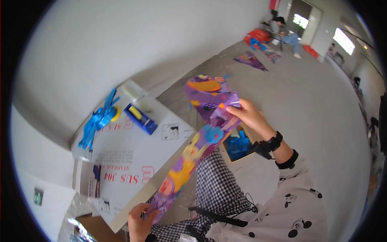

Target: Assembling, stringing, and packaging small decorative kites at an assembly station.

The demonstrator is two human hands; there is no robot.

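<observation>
A long purple printed sheet [183, 171] with orange, yellow and blue cartoon shapes stretches slantwise in front of me, above my lap. My left hand [140, 222] is closed on its lower, near end. Its far end is pinched between the thumb and fingers of my right hand [248, 115]; beyond that grip a wider, crumpled part of the sheet hangs out. Whether it is film or thin cloth I cannot tell. Below my right hand stands a small open box [234, 161] with blue strips [238, 144] inside.
At left a large white carton [133, 157] carries a bundle of blue strips [98, 121], a yellow ring [117, 114] and a blue-and-yellow tool [140, 119]. A brown box [98, 230] stands lower left. Purple triangles [252, 60] lie on the floor; farther back a person [286, 36] sits.
</observation>
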